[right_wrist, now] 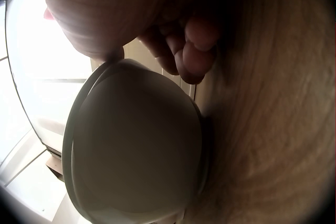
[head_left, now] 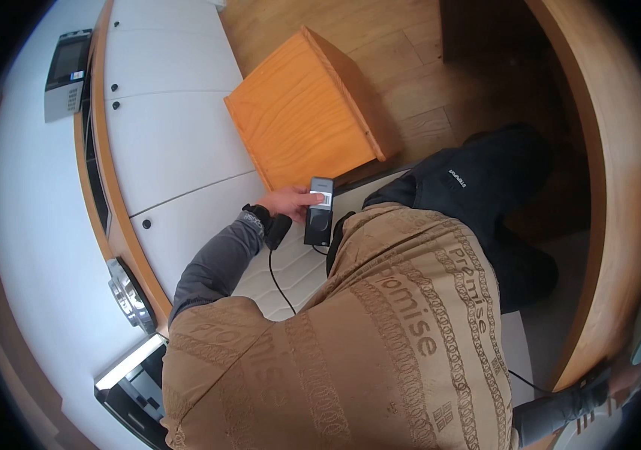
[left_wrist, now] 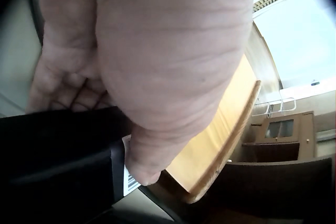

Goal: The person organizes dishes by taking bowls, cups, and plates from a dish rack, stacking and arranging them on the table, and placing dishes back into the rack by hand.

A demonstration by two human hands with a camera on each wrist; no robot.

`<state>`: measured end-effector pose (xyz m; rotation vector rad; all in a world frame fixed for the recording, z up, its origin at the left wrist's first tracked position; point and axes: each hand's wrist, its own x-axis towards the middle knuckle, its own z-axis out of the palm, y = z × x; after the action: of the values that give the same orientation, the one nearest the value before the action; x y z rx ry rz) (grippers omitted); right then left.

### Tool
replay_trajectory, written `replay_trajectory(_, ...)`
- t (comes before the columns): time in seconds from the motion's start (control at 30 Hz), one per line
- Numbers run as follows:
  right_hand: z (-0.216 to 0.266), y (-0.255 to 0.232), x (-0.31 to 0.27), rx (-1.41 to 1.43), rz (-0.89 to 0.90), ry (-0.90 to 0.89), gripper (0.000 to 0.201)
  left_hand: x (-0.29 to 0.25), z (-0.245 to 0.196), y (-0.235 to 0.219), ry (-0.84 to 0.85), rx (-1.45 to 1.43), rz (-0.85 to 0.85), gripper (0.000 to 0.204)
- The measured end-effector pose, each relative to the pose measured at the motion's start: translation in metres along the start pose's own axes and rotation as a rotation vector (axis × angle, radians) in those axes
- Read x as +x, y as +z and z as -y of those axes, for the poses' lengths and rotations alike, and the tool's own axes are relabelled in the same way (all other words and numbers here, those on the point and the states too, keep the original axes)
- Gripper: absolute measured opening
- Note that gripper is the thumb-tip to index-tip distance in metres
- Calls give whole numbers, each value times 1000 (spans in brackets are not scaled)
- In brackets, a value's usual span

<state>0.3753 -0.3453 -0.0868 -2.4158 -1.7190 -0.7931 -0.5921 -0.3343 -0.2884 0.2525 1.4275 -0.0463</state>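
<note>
In the head view my left hand holds a slim black-and-grey rectangular case with a white barcode label. The left wrist view has my thumb lying along the label, while the black body of the case covers part of the curled fingers. My right hand is beside a pale bowl standing on a wooden tabletop. Its thumb tip is right at the rim, and the other fingers hang loosely curled near the bowl's side.
An orange wooden cabinet stands on the floor just beyond my left hand. White cupboards line the left, with a round metal object on their countertop. The curved wooden table edge runs along the right. A black cable hangs below my left wrist.
</note>
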Motion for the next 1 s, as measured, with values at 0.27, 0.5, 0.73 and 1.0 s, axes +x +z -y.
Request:
replay_trajectory(0.27, -21, 13, 8, 158, 114, 190, 50, -33, -45, 52, 10, 324, -256, 59)
replay_trajectory(0.5, -29, 28, 9, 216, 187, 293, 50, -24, -33, 45, 124, 85, -322, 51)
replay_trajectory(0.73, 8, 11, -2, 159, 67, 30, 53, -31, -32, 77, 79, 634, -379, 46)
replay_trajectory(1.0, 33, 13, -8, 3, 136, 22, 67, 24, 78, 96, 271, 1020, -573, 36)
